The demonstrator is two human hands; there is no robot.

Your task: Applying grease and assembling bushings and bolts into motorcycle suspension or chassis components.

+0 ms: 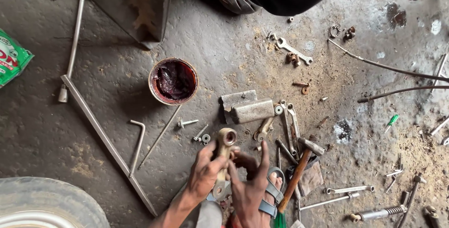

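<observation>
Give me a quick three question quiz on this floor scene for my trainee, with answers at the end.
1. True or false: both hands are on the metal link.
2. What is in the round tin: A) dark red grease, B) clear water, C) loose bolts?
3. Which tool with a wooden handle lies just right of the hands?

Key
1. True: the left hand and right hand both grip the metal link.
2. A: the round tin holds dark red grease.
3. The hammer, lying among spanners on the concrete floor.
</observation>
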